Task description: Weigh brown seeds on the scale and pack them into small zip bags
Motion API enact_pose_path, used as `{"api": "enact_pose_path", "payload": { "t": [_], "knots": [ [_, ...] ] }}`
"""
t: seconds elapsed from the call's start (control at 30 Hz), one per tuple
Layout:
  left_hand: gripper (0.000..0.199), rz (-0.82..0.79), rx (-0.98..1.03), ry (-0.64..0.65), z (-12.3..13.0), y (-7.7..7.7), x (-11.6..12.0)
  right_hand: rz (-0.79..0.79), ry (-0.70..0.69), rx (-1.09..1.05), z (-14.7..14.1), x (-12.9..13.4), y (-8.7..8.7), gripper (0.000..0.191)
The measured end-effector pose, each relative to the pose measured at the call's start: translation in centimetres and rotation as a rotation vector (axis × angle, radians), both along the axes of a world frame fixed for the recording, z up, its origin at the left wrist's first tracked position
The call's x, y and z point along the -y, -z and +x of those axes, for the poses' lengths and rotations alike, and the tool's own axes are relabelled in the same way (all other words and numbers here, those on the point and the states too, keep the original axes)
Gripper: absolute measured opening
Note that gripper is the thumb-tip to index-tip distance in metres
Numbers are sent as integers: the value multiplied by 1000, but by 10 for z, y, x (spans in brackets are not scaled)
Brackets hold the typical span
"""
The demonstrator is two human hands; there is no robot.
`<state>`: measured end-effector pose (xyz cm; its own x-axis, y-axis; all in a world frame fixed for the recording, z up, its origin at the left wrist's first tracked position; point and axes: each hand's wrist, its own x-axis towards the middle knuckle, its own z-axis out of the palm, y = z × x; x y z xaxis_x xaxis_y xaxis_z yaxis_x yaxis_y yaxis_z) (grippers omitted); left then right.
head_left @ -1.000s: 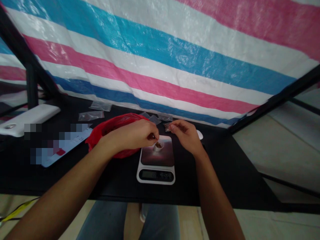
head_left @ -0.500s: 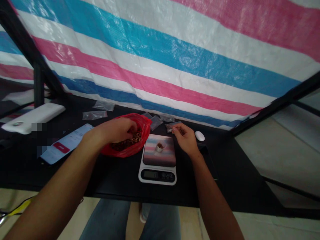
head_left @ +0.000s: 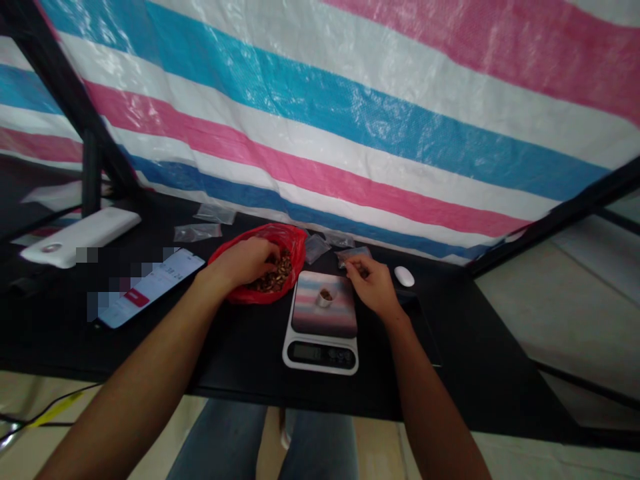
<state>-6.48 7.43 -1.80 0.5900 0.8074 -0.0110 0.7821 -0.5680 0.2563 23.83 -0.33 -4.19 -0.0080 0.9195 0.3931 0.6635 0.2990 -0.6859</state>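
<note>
- Brown pieces (head_left: 277, 275) are heaped inside a red plastic bag (head_left: 295, 243), which lies on a black table (head_left: 240, 377) just left of a digital kitchen scale (head_left: 320, 355).
- The bag's long axis runs roughly crosswise to the view, with its mouth opened upward.
- The left hand (head_left: 244, 261) is much nearer the pieces than the right; it is held palm down, the fingers curled and dipped among them. Whether any pieces are gripped cannot be told.
- The right hand (head_left: 369, 285) is raised beyond the scale, finger and thumb pinched narrowly on a small clear plastic bag (head_left: 354, 254).
- A small white cup (head_left: 325, 297) containing brown pieces is placed on the scale, between the hands.
- Further clear bags (head_left: 197, 233) are laid beyond, with a phone (head_left: 157, 288) to the left.
</note>
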Motion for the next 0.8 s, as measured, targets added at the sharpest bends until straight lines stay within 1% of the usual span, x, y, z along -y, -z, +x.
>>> {"api": "enact_pose_path", "payload": {
  "t": [0.07,0.13,0.23,0.33,0.43,0.47,0.53,0.67,0.8],
  "knots": [
    [21,21,39,7,0,-3,4,4,2,22,0,0,0,21],
    [22,40,86,42,1,-8,7,8,-2,33,0,1,-1,21],
    [26,27,105,94,4,-14,11,15,-13,49,0,1,-1,20],
    [33,37,76,104,7,-14,16,19,-18,53,-1,1,0,18],
    [47,36,37,104,11,-12,23,12,-25,58,-1,1,2,17],
    [48,22,27,104,13,-12,25,10,-27,60,0,0,3,17],
    [44,-2,24,105,14,-11,26,8,-28,60,0,0,5,17],
    [30,15,52,116,14,-9,22,5,-27,55,1,0,7,18],
    [28,21,63,128,10,-8,18,3,-19,63,0,1,6,18]
  ]
}}
